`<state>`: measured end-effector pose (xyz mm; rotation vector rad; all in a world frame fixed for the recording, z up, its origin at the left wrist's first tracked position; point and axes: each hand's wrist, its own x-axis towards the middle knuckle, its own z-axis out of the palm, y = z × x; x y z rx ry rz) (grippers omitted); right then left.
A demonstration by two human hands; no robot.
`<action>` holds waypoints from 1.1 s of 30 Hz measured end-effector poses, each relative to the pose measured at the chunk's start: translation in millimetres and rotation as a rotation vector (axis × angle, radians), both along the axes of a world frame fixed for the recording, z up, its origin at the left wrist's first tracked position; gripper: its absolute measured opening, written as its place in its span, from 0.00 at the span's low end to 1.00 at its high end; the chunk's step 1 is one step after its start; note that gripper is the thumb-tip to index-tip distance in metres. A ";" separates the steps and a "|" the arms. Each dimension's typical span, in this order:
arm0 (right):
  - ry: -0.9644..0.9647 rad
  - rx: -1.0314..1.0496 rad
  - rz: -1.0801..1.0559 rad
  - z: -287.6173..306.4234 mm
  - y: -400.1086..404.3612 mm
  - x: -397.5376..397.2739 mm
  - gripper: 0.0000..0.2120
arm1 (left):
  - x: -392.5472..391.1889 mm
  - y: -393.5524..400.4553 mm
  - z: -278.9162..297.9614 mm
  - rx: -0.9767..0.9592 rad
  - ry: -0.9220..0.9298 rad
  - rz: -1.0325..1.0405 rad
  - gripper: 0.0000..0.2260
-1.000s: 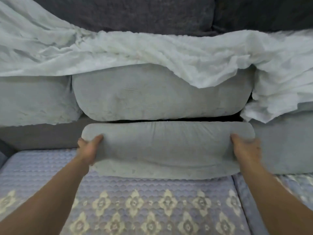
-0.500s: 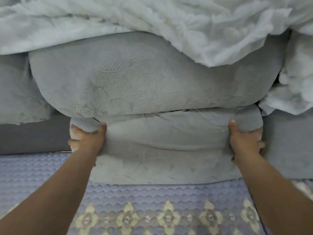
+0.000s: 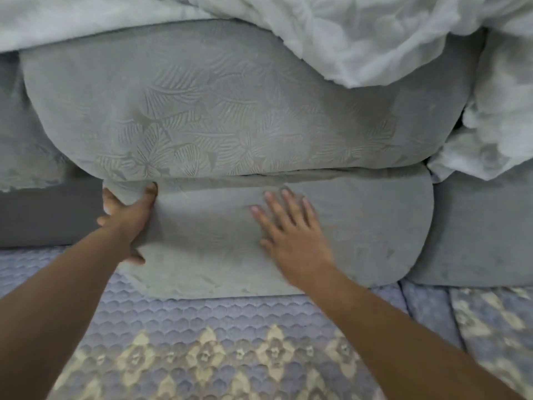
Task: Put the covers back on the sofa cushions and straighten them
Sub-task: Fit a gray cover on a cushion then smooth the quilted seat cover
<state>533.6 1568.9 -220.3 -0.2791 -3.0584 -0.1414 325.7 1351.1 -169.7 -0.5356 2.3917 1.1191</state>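
**Lower cushion being seated under back cushion**

White fleece throw (image 3: 389,39) drapes over sofa back, covering top edge of upper back cushion (image 3: 216,105), which bulges fwd w/ leaf-embossed cover on. Its underside overhangs lower cushion (image 3: 360,226), which stands on quilted seat pad (image 3: 230,342), wedged betw. grey neighbours L & R. Likely purpose: press it back into the gap so it sits flush.

Left hand (image 3: 129,217): grip curled round cushion's L end, thumb on front face, pinching the corner – steadies it. Right hand (image 3: 288,226): fingers spread flat on front face, slightly blurred; appears to be smoothing/pushing cover. Zip not visible.
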 end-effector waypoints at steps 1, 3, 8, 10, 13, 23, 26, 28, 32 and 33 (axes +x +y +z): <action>0.051 0.050 -0.114 -2.6 30.3 3.5 0.33 | 1.1 -5.3 -1.6 -0.013 0.009 -0.023 0.50; 0.094 0.048 -0.364 -3.2 78.1 21.0 0.33 | 8.3 -9.4 -4.0 -0.213 0.118 -0.096 0.50; 0.298 -0.234 -0.768 3.2 89.9 44.6 0.32 | 94.1 51.4 -21.0 -0.545 0.847 -0.782 0.32; 0.378 -0.219 -0.769 6.8 89.1 39.0 0.31 | 121.0 91.0 -25.5 -0.487 1.033 -1.060 0.29; 0.333 -0.091 -0.515 10.7 90.6 26.0 0.29 | 114.6 133.7 -19.7 -0.447 1.057 -1.144 0.29; 0.279 -0.050 -0.432 24.4 92.7 5.4 0.26 | 93.5 181.2 -3.5 -0.595 0.654 -1.123 0.41; 0.214 -0.044 -0.393 22.1 100.2 5.8 0.31 | 78.3 188.3 4.2 -0.646 0.514 -1.194 0.43; 0.188 -0.057 -0.376 18.2 101.7 12.2 0.34 | 80.9 188.6 4.1 -0.657 0.491 -1.166 0.44; 0.147 -0.107 -0.390 24.2 92.9 18.2 0.35 | 93.9 181.5 1.3 -0.621 0.663 -1.091 0.42; 0.142 -0.092 -0.389 25.9 88.6 20.7 0.35 | 96.2 179.9 2.2 -0.625 0.691 -1.087 0.41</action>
